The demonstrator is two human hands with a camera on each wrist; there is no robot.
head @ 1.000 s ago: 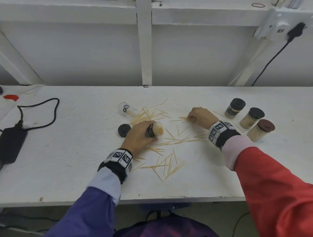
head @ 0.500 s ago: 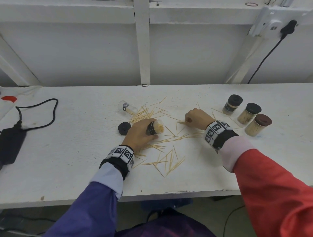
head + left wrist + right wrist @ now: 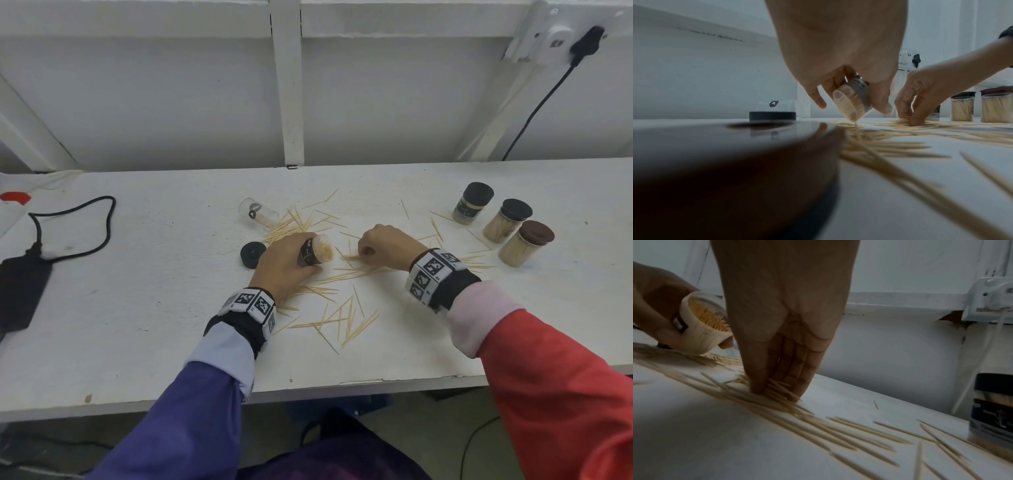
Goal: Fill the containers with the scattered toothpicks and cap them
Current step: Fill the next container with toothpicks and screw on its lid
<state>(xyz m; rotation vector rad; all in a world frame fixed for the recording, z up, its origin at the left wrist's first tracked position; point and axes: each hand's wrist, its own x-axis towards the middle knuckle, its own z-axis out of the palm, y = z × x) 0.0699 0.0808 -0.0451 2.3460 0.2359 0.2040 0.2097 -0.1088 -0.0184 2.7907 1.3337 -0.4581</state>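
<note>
My left hand (image 3: 284, 265) grips an open clear container (image 3: 317, 253) packed with toothpicks, tilted with its mouth toward the right and its base near the table (image 3: 853, 102). Just to its right, my right hand (image 3: 383, 245) pinches a small bunch of toothpicks (image 3: 777, 386) against the white table, fingertips down. Several loose toothpicks (image 3: 342, 318) lie scattered around and in front of both hands. A black cap (image 3: 252, 253) lies left of my left hand. Behind it an uncapped clear container (image 3: 258, 212) lies on its side, holding a few toothpicks.
Three capped, filled containers (image 3: 507, 221) stand in a row at the right. A black charger (image 3: 20, 284) with its cable lies at the left edge. A plugged wall socket (image 3: 561, 37) is up at the right. The table's front edge (image 3: 342, 385) runs close below my wrists.
My right hand has slid left across the table toward the held container, drawing toothpicks along with it. The left hand keeps hold of the tilted container in the same spot.
</note>
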